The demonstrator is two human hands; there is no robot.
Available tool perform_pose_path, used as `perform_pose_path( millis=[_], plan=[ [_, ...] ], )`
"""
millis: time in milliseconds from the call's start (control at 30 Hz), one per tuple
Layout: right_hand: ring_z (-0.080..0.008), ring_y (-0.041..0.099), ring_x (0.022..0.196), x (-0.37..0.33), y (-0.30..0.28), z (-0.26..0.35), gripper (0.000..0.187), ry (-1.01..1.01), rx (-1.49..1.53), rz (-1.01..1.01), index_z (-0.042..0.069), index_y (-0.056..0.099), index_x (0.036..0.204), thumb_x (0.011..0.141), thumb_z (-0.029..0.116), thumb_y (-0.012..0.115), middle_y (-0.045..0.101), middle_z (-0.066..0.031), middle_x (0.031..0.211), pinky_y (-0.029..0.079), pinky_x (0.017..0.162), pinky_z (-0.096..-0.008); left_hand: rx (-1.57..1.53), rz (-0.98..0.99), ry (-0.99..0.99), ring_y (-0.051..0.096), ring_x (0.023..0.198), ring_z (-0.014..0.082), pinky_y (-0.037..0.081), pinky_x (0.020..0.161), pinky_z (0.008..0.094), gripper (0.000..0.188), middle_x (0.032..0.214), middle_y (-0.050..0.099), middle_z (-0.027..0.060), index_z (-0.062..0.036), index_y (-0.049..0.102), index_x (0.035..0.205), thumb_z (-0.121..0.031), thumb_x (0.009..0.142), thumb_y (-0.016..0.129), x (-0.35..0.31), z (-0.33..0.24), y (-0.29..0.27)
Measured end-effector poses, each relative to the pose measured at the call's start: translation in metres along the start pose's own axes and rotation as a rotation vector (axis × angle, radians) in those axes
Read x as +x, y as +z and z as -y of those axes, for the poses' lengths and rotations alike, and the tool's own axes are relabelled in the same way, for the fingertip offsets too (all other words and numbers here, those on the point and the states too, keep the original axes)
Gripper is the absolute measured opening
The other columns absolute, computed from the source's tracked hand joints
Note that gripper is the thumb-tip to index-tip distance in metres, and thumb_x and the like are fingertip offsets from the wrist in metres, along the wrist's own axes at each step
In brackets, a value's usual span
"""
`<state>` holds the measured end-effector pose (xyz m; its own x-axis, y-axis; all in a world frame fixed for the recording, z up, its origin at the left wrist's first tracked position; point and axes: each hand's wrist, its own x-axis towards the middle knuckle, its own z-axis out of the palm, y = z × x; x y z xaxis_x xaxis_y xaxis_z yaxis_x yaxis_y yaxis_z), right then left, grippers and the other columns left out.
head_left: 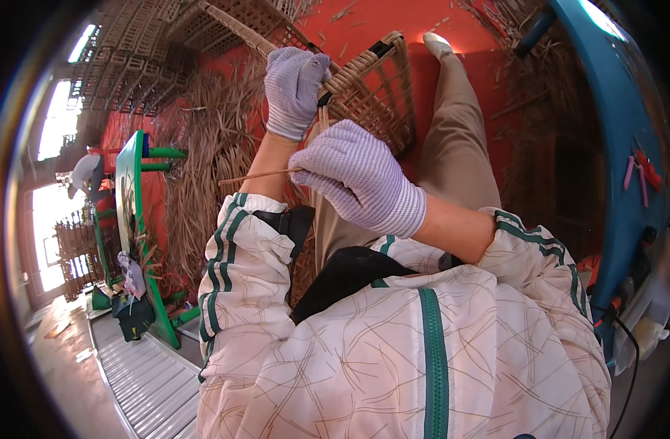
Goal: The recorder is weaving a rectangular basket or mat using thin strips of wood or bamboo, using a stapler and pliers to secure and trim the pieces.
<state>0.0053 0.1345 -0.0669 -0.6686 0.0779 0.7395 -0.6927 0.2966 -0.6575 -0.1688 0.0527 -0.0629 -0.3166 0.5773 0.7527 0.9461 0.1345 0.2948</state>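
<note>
The red floor spread widest beneath me, with a blue table on my right, a green-edged table on my left, and a heap of dried strips beside the latter's long edge. The lattice basket sat tilted between my left hand and my outstretched leg. That hand was closed round its rim by the near corner; my right hand pinched a thin tan strip, its free end lying left, over my forearm. My glove hid whether it joined the basket. I judged that a sharp sideways tug could split it, and a loosened left grip could let the basket swing. I counted two tables, one basket in hand, two black bindings on its rim and one pinched strip; the heap defied counting.
</note>
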Motion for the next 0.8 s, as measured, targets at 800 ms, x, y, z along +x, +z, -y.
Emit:
perform_pose_path(
  millis=[800],
  plan=[
    [-0.0132, 0.068, 0.074, 0.048, -0.045, -0.034, 0.019, 0.22, 0.312, -0.103, -0.002, 0.066, 0.109, 0.1, 0.013, 0.058, 0.071, -0.0077, 0.086, 0.057, 0.071, -0.0273, 0.226, -0.042, 0.145, 0.063, 0.08, 0.0333, 0.047, 0.081, 0.0421, 0.012, 0.083, 0.069, 0.0098, -0.0066, 0.068, 0.086, -0.016, 0.082, 0.061, -0.012, 0.012, 0.007]
  ],
)
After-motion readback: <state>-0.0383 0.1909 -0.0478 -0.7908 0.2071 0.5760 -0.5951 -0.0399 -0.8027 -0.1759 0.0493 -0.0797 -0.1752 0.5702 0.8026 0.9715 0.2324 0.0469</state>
